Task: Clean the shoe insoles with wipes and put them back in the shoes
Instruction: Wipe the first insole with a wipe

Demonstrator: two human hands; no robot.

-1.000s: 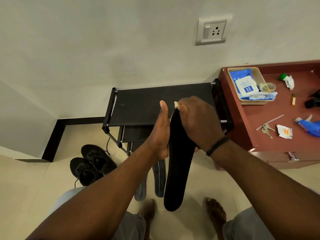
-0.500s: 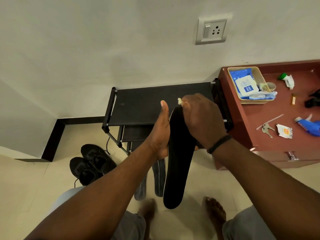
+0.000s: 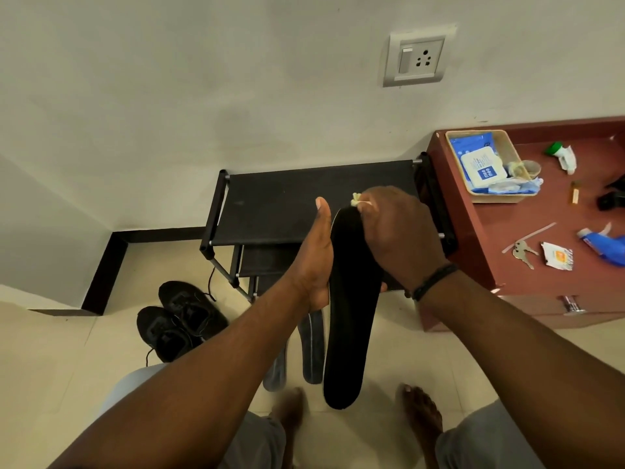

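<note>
A long black foam insole (image 3: 351, 299) is held upright at centre frame, supported along its edge by the left hand (image 3: 316, 262), while a crumpled white wipe (image 3: 356, 199) is pinched in the right hand's (image 3: 399, 231) grip at its top. Two grey insoles (image 3: 311, 346) lie on the floor beneath; black lace-up shoes (image 3: 179, 319) sit at eight o'clock, a blue wipes packet (image 3: 480, 162) at two o'clock on the reddish wooden counter (image 3: 527, 231).

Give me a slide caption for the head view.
Left hand holds a black insole upright while right hand rubs its top with a wipe.
</note>
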